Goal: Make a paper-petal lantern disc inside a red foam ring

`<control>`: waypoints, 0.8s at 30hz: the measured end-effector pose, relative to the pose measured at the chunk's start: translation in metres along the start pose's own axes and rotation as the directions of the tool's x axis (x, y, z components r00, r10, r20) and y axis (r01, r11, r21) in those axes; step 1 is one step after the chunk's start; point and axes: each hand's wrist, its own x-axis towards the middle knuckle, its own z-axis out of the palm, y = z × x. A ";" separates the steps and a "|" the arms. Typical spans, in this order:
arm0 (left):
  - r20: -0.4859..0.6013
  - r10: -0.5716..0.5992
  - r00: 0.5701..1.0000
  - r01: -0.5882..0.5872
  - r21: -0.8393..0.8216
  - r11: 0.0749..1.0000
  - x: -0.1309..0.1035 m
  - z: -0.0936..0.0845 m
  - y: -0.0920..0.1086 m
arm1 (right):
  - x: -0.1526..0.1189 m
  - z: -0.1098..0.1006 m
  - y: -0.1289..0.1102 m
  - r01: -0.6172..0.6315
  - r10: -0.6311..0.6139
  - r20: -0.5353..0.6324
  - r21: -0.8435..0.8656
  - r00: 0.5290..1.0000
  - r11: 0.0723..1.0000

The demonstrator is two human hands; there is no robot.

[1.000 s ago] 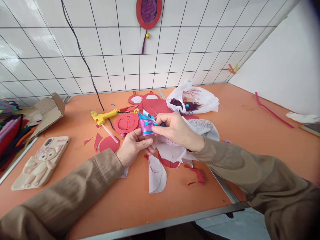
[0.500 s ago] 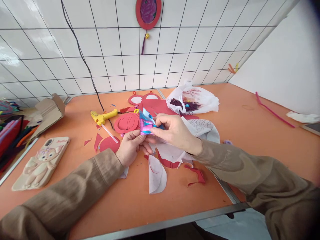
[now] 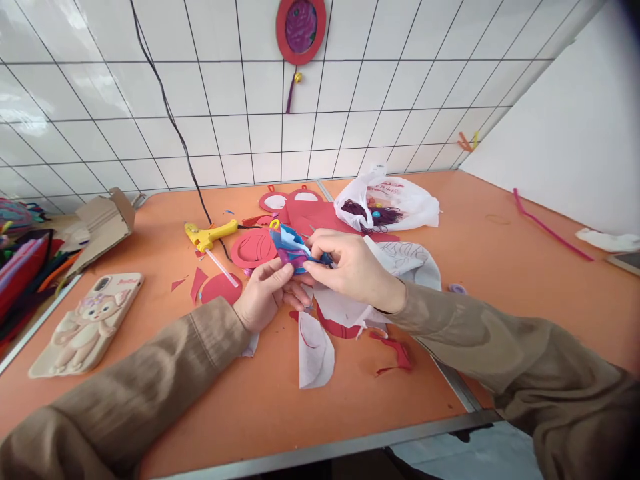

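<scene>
My left hand (image 3: 267, 290) is closed in a pinch on the lower left edge of a shiny blue-and-purple foil-like piece (image 3: 291, 247), folded and crumpled. My right hand (image 3: 350, 267) pinches the right side of the same piece between thumb and forefinger. A dark blue bit of it shows at the right fingertips. Both hands are above the table, in front of a red foam ring (image 3: 254, 248). White paper pieces (image 3: 316, 350), one half-round with a curved line, lie under and near the hands.
A yellow glue gun (image 3: 210, 235) with a clear stick lies left, its black cord (image 3: 173, 117) running up the wall. Also on the orange table are a phone in a figured case (image 3: 87, 327), red scraps (image 3: 400, 353) and a white plastic bag (image 3: 410, 203) holding dark yarn.
The foil-like piece has tilted and folded, now showing more dark blue and less bright pink. Both hands keep their hold. The whole view has shifted slightly.
</scene>
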 end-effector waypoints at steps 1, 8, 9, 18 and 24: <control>-0.007 0.006 1.000 -0.005 0.036 0.999 0.000 0.000 -0.001 | 0.000 0.000 0.000 0.001 -0.001 0.009 -0.002 1.000 1.000; -0.066 -0.015 0.998 0.025 0.158 0.987 -0.001 0.000 -0.003 | 0.001 -0.005 -0.005 0.000 -0.004 0.088 0.044 0.996 0.999; -0.062 -0.021 0.998 0.031 0.164 0.986 -0.001 0.000 -0.002 | 0.001 -0.007 -0.006 -0.014 0.005 0.103 0.089 0.995 0.996; -0.025 -0.025 0.999 0.029 0.182 0.983 -0.003 0.001 0.000 | 0.009 -0.018 -0.007 -0.242 0.228 0.082 0.277 0.970 0.930; -0.021 -0.016 1.000 0.019 0.179 0.984 -0.003 0.003 0.002 | 0.008 -0.018 -0.004 -0.234 0.181 0.182 0.334 0.966 0.913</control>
